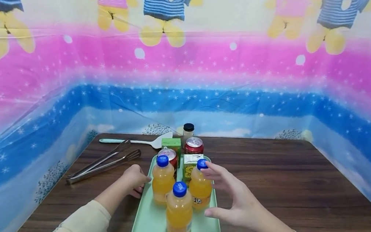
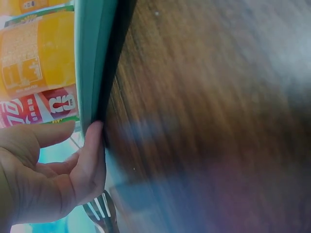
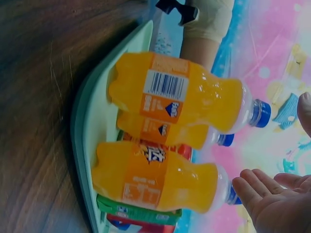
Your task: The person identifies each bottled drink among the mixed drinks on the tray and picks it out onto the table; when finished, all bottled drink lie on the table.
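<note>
- A curtained-off table corner is shown; whether a home or a studio is housed around it cannot be told.
- The brown table (image 1: 277,181) is enclosed behind and at both sides by printed cloth (image 1: 207,68) (teddy bears and snowflakes).
- Kitchenware is laid on the table: tongs (image 1: 89,172) toward its left, a spatula (image 1: 143,142) near its back edge, a tray (image 1: 148,226) toward its front.
</note>
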Motion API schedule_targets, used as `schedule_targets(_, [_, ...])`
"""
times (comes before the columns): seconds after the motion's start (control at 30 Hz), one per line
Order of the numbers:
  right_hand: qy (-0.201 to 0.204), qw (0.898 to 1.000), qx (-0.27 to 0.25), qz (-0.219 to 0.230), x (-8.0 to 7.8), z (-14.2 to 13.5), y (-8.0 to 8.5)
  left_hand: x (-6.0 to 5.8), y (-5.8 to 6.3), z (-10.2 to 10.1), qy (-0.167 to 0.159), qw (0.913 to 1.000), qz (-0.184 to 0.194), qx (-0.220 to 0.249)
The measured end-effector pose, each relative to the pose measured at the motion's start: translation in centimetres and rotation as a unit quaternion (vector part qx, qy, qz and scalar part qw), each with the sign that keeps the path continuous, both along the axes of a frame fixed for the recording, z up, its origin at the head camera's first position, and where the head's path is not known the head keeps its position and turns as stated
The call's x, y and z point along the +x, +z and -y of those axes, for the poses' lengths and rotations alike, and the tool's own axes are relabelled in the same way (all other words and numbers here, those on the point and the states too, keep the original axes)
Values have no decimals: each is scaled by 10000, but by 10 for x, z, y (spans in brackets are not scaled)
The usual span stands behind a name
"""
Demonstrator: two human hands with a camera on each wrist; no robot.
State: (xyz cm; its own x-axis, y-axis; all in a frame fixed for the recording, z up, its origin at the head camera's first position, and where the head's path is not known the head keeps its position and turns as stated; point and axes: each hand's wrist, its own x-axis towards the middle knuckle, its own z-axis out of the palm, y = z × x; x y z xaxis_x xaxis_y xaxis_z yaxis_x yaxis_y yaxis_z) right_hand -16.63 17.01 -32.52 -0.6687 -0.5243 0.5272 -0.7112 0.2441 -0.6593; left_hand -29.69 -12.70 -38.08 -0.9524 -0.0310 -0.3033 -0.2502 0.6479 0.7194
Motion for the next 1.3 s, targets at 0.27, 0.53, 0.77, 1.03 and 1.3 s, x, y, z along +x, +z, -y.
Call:
schedule_targets(0.27, [38, 9995, -128, 285, -2, 13, -8, -4, -1, -7, -62, 9999, 113, -40])
schedule_targets(0.53, [-345, 9979, -105, 546, 1, 23, -11, -7, -5, -9, -134, 9998, 143, 25])
schedule_targets(0.77, [-588, 9944, -1, 883, -1, 31, -17, -6, -5, -8, -91, 9999, 103, -9])
schedule_targets(1.03, [-640, 9916, 236, 1098, -4, 40, -20, -6, -3, -6, -155, 9998, 53, -127])
schedule_targets(1.3, [-548, 9899, 335, 1263, -6, 48, -26, -6, -3, -8, -160, 9997, 126, -169])
